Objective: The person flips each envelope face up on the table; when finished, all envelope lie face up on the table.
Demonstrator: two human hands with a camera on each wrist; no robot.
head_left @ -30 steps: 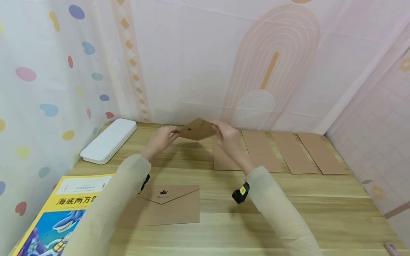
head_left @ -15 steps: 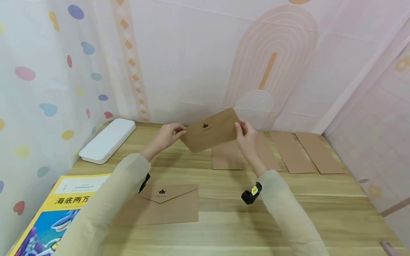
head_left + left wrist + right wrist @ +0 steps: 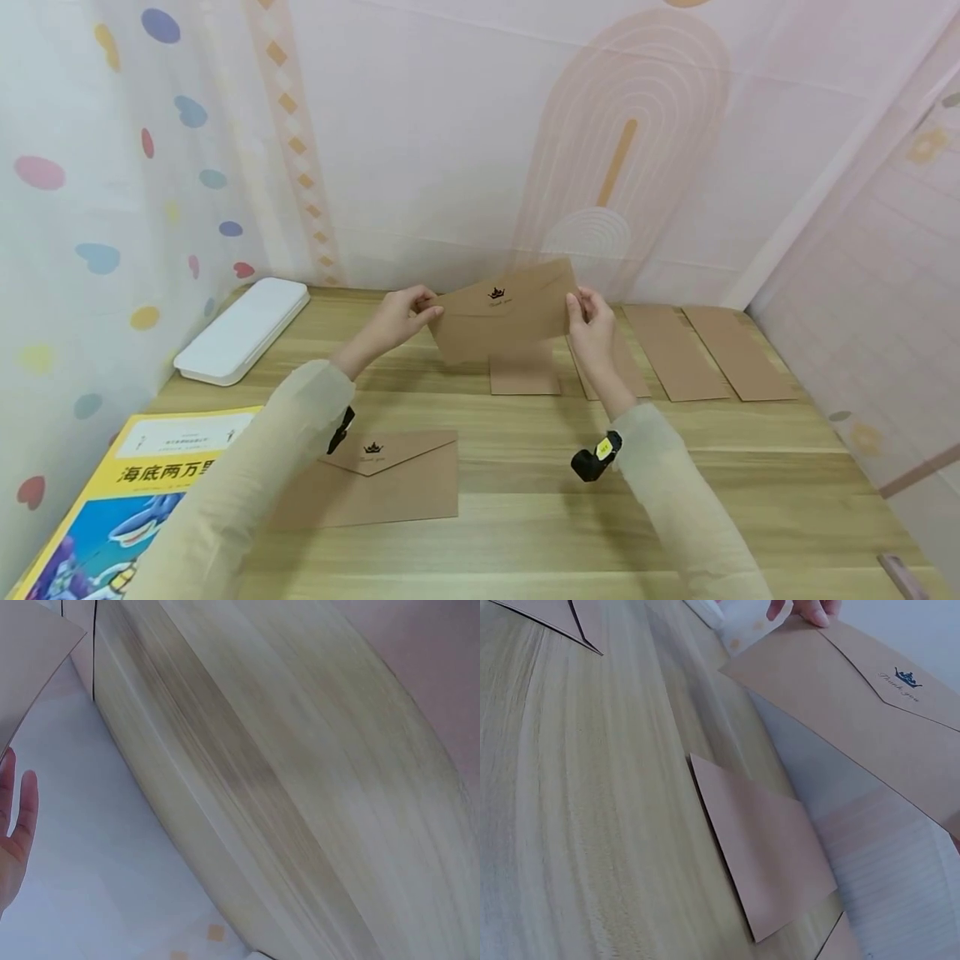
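A brown kraft envelope (image 3: 504, 315) with a small black crown print hangs in the air above the back of the wooden table (image 3: 675, 500), flap side toward me. My left hand (image 3: 427, 310) pinches its left end. At the opposite end, my right hand (image 3: 576, 305) pinches the edge. The right wrist view shows the same envelope (image 3: 855, 697), with left-hand fingertips (image 3: 810, 609) on its far end. In the left wrist view, only a corner of the envelope (image 3: 30, 652) and a few fingers (image 3: 15, 825) show.
A second brown envelope (image 3: 382, 479) lies flap-up near the front. Several brown paper cards (image 3: 671, 350) lie in a row at the back right, one (image 3: 525, 375) below the held envelope. A white case (image 3: 243, 329) sits at back left and a yellow book (image 3: 127, 500) at front left.
The envelope was unfolded or turned from a small edge-on shape to face me, then levelled. My right hand slid right along it; the left hand stayed close to its place.
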